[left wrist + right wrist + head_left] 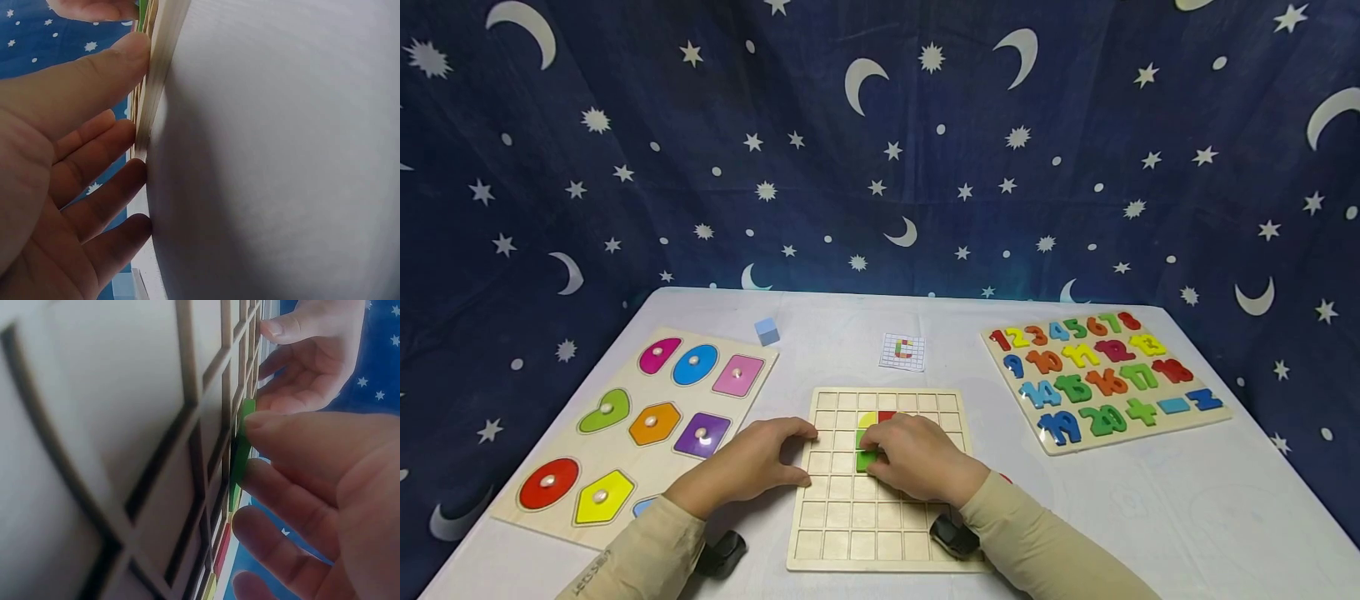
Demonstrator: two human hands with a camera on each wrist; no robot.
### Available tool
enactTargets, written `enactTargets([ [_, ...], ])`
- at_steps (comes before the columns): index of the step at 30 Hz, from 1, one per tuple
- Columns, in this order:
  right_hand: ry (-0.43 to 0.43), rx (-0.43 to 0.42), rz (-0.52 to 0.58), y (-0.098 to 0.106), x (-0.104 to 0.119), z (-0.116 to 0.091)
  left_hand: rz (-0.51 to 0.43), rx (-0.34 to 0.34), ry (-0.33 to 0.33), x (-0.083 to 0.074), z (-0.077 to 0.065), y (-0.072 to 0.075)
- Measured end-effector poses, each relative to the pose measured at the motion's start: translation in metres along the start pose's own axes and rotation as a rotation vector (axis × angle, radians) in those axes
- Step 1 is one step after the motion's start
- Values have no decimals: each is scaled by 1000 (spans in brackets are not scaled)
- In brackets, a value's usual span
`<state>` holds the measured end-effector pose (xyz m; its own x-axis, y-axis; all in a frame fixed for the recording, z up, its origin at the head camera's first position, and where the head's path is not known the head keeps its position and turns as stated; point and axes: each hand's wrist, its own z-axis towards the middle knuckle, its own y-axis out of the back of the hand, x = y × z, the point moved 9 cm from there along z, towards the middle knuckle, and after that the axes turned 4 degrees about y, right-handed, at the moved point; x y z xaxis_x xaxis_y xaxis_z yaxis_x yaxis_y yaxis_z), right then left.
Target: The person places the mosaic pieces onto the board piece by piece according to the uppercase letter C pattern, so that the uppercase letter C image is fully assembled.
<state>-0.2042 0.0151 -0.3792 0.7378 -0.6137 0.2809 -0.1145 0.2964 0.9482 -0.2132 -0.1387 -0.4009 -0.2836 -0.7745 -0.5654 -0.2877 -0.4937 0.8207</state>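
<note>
A square wooden grid board (pixel 862 546) lies on the table before me. My right hand (pixel 921 458) is over its middle, thumb and index finger pinching a green tile (pixel 864 463). In the right wrist view, thumb and fingertip touch this green tile (pixel 244 447), which stands slightly proud of the grid. Beyond it sit a yellow piece (pixel 867 418) and a red piece (pixel 887 415), partly covered by the fingers. At the board's left edge, my left hand (pixel 752 462) rests with thumb and fingers spread. The left wrist view shows its thumb against the board's side (pixel 159 69).
A knobbed shape puzzle (pixel 625 371) lies left, a number puzzle (pixel 1135 431) right. Behind the grid are a small pattern card (pixel 891 360) and a light blue cube (pixel 767 332). Something red (pixel 1006 477) peeks out beside the right wrist. A starry cloth (pixel 820 192) hangs behind the table.
</note>
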Motion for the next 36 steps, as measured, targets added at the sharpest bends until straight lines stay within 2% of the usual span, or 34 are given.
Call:
enactTargets([
  [15, -9, -7, 10, 0, -1, 2, 4, -5, -26, -1, 0, 1],
  [28, -20, -2, 34, -2, -3, 3, -5, 1, 7, 1, 0, 0],
  [36, -44, 6, 87, 10, -6, -1, -7, -3, 3, 1, -1, 0],
])
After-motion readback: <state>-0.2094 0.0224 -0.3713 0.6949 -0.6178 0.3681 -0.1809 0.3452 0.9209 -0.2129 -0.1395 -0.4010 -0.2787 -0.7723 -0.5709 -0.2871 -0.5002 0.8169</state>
